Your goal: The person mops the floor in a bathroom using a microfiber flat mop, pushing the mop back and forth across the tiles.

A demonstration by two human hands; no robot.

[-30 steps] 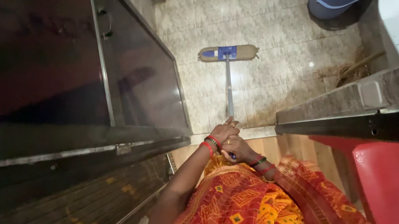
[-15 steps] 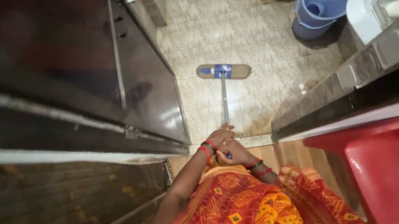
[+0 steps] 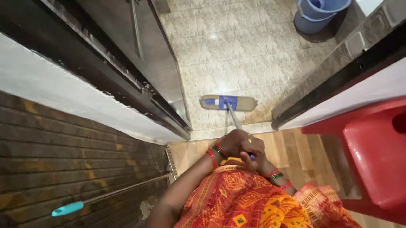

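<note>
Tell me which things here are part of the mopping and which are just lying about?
In use: flat mop, gripped by left hand and right hand, on the tiled floor.
Lying about: blue bucket, red plastic chair, teal-handled pole.

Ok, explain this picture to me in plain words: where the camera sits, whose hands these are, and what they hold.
The camera is worn on a person's head and looks straight down, so you see their own arms and an orange patterned garment. Both hands, the left hand and the right hand, are closed around the handle of a flat mop, whose pad rests on the pale tiled floor. A blue bucket stands further off. A red plastic chair is to the right, and a teal-handled tool lies to the left.
</note>
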